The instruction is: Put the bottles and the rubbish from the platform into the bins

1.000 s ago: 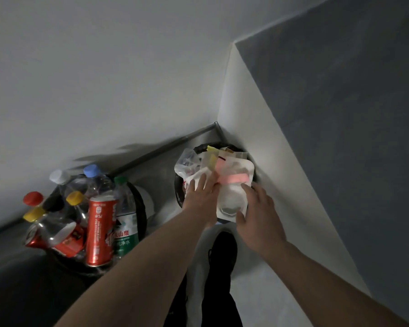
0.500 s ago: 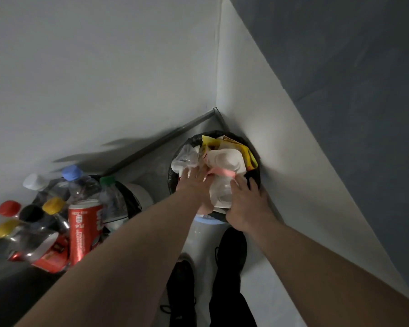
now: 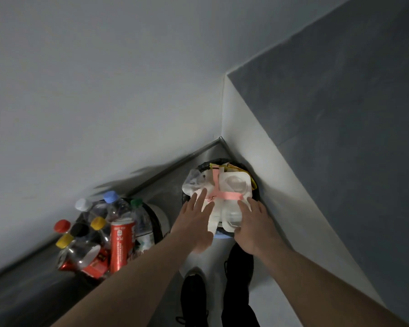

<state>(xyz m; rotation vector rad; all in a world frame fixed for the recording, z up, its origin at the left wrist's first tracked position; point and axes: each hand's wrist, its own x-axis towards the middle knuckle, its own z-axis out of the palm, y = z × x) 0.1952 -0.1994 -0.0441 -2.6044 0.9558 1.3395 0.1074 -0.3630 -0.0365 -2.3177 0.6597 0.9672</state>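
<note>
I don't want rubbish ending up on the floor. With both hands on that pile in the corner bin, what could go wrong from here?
1. The white plastic tray sits heaped above the corner bin rim; when the left hand and right hand lift, it may spring up and slide off.
2. The bottle bin is overfull; the red can leans at its edge and might topple if bumped.
</note>
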